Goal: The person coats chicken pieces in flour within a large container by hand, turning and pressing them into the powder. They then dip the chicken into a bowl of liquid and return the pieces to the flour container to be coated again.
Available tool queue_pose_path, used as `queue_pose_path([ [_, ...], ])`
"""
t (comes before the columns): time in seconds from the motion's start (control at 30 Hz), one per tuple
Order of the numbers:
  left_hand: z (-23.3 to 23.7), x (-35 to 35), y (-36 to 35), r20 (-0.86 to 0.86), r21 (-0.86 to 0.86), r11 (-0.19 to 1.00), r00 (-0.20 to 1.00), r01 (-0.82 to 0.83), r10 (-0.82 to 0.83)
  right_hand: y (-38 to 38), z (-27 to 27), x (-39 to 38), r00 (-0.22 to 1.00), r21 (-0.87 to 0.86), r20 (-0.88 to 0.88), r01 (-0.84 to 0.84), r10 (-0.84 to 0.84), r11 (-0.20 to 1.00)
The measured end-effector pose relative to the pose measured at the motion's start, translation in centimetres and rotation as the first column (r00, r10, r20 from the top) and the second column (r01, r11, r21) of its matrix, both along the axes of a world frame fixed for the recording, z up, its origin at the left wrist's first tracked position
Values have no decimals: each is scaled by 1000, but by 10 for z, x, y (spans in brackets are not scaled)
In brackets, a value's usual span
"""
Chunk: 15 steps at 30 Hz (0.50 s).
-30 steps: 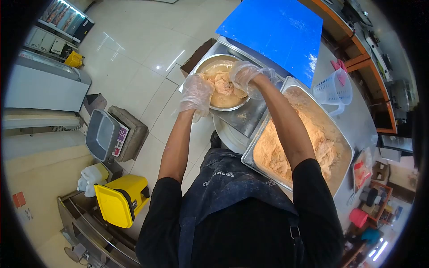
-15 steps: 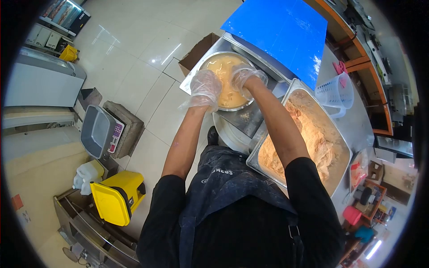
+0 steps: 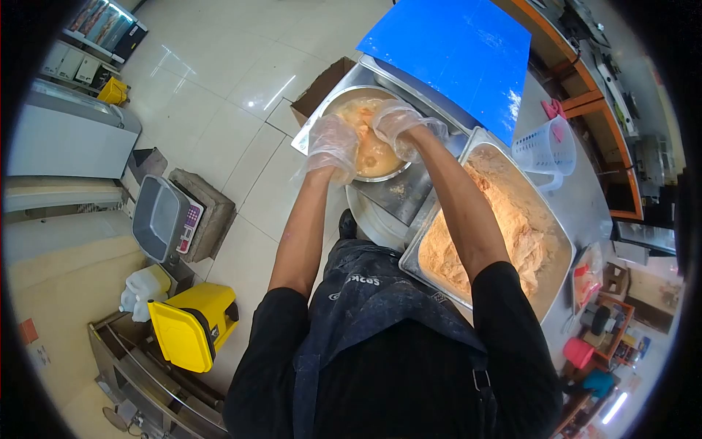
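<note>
A round metal bowl (image 3: 380,178) of cloudy yellowish liquid (image 3: 374,162) stands in front of me. My left hand (image 3: 333,143), in a loose clear plastic glove, is at the bowl's left side with its fingers curled inward. From the right, my right hand (image 3: 401,126), gloved the same way, reaches over the rim. Wet orange-coated meat pieces (image 3: 365,117) show between the two hands, at the fingertips. To the right of the bowl, a large metal tray (image 3: 559,282) contains orange-tinted flour (image 3: 457,252) and coated pieces, under my right forearm.
A blue board (image 3: 453,55) covers a metal pan behind the bowl. At right on the metal counter stands a white perforated basket (image 3: 545,152). A cardboard box (image 3: 322,91) is beyond the bowl. On the left are a yellow bin (image 3: 191,322) and a grey tub (image 3: 159,217).
Orange meat pieces have come into view between my hands in the bowl. My right hand has shifted slightly left and up, nearer the left one. The liquid's surface is more stirred.
</note>
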<state>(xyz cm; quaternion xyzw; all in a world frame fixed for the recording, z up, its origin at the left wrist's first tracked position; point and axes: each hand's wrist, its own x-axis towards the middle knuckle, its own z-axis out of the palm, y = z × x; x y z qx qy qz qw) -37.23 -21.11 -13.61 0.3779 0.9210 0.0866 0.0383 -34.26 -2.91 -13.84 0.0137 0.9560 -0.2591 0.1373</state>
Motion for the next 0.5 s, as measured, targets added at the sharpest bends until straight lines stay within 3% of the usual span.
queue_pose_path([
  [0.03,-2,-2,-3,-2,0,1000,1000,5,-5,1,6,2,1000,0,-2,5,-5,1000],
  [0.1,-3,-3,-9,-96,12,997,992,78,-77,-8,38,10,969,29,233,82,-86,996],
  [0.23,14,-2,-11,-84,-47,995,993,82,-86,-6,5,13,975,21,158,156,-157,988],
  [0.3,23,0,-12,-39,-73,995,997,69,-72,-11,-3,16,960,-144,134,263,-245,954],
  [0.33,23,-1,-11,-43,-74,995,997,68,-71,-9,-5,15,961,-146,130,262,-244,954],
  [0.4,14,-6,-12,-9,-42,999,1000,16,-16,-5,-4,12,987,110,148,-73,57,991],
  [0.43,9,-7,-13,-11,-43,999,1000,16,-16,-5,-5,12,988,109,145,-73,56,991],
  [0.5,8,-6,-16,34,127,991,999,-40,36,-5,-17,15,998,34,-42,37,-35,999],
])
